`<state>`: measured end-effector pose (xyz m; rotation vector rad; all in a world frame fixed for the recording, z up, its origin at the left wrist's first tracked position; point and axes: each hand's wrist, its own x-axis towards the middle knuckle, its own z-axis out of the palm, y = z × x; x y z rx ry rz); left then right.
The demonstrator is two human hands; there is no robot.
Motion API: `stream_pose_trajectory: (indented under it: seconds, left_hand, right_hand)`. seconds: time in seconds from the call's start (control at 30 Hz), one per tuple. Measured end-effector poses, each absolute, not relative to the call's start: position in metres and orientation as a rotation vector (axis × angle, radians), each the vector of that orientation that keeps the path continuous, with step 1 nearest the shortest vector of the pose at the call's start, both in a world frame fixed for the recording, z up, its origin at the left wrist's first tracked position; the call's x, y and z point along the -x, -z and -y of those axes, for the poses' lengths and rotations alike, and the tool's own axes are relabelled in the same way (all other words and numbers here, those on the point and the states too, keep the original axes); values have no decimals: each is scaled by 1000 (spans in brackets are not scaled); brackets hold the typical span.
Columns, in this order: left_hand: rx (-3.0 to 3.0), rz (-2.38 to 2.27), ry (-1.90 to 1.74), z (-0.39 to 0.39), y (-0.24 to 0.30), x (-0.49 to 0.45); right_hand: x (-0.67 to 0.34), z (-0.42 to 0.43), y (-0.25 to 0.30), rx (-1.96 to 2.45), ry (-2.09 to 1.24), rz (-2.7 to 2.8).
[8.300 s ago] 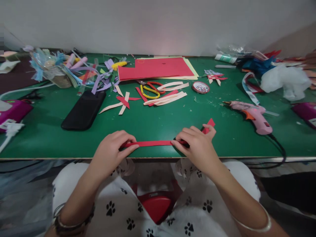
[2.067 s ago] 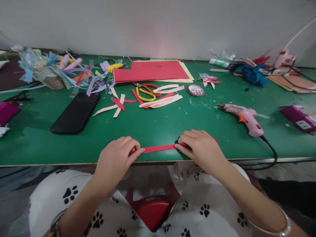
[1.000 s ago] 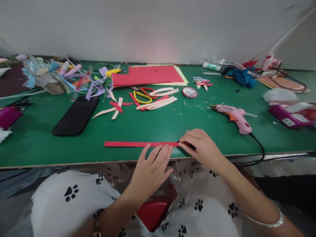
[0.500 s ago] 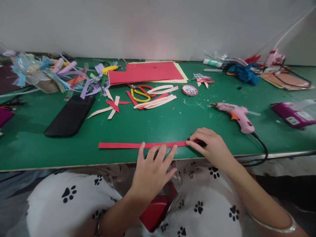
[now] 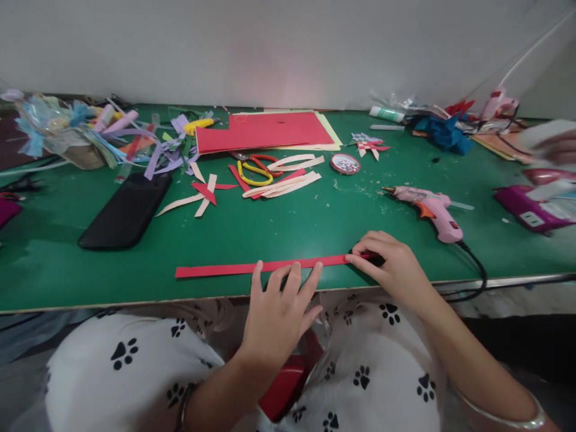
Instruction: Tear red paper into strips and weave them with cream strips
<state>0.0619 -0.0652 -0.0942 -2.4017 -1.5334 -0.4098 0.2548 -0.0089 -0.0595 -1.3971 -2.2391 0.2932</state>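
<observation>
A long red paper strip lies flat along the near edge of the green table. My left hand is open, its spread fingertips pressing the strip near its middle. My right hand is closed at the strip's right end, pinching a small dark tool whose shape I cannot make out.
A pink glue gun with a black cord lies to the right. A black phone, yellow and red scissors, cream and red strips, a red paper sheet and a small round tin lie further back. Scraps pile at back left.
My left hand let go of the strip's left end, slid to its middle and opened flat. The strip now lies stretched out, and my right hand has moved rightward along it.
</observation>
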Motion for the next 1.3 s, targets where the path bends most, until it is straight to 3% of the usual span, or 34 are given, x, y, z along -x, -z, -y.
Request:
stream_pose_trajectory:
  seconds: [1.3]
  left_hand:
    - [2439,1591,319,68,84,-63]
  right_hand:
    - [-255,13,65,1692,16,2166]
